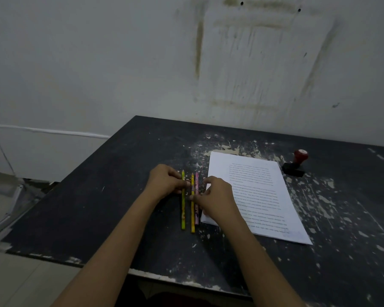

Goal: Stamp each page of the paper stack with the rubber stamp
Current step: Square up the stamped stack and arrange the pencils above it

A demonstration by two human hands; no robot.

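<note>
A stack of white printed pages (259,191) lies on the black table (120,196), right of centre. The rubber stamp (297,161), with a red handle and black base, stands past the stack's far right corner. Three pencils lie side by side left of the stack: green (183,209), yellow (192,216) and pink (196,189). My left hand (166,180) rests on the table with its fingertips on the green pencil. My right hand (215,196) lies over the stack's left edge, fingers touching the yellow and pink pencils. Neither hand is near the stamp.
The table's worn top has chipped paint on its right half. A stained white wall (186,63) rises right behind the table. The table's left edge drops to a pale floor (9,273).
</note>
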